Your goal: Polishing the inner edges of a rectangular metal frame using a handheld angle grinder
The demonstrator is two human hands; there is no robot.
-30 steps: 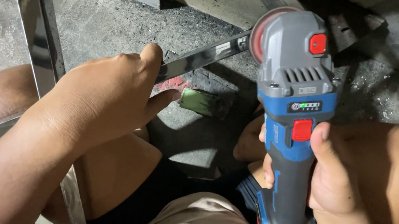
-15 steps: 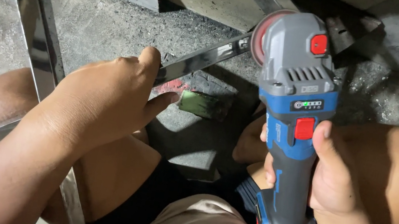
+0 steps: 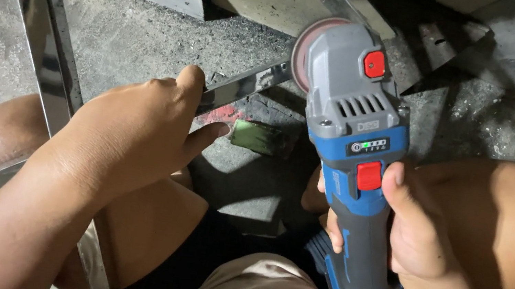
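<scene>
Head view: at left, the left hand [image 3: 133,138] reaches forward from a bent forearm, fingers curled over the shiny flat steel bar [image 3: 239,86] and pressing it down, thumb stretched out beneath. Rightward, the bar's far end meets the reddish disc of the blue-and-grey cordless angle grinder [image 3: 354,147]. The right hand [image 3: 418,227] wraps the grinder's handle, thumb beside its red switch.
</scene>
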